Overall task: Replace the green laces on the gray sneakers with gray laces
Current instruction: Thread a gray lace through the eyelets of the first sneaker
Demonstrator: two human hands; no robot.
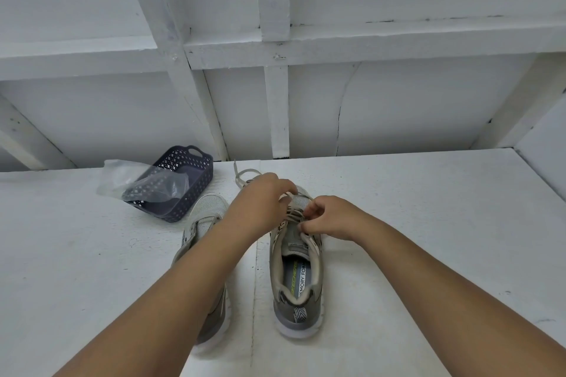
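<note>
On the white desk (398, 223), two gray sneakers stand mid-desk: the right sneaker (295, 278) and the left sneaker (205, 223) (half hidden by a forearm). Basket (183, 190) with bag (134, 180) sits near the back edge. Left hand (260, 205) and right hand (330, 217) each pinch the lace (295, 213).

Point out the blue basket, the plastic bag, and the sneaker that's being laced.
blue basket (200, 174): head view, on its right side wall.
plastic bag (128, 176): head view, on its crumpled middle.
laced sneaker (298, 277): head view, on its insole.
</note>
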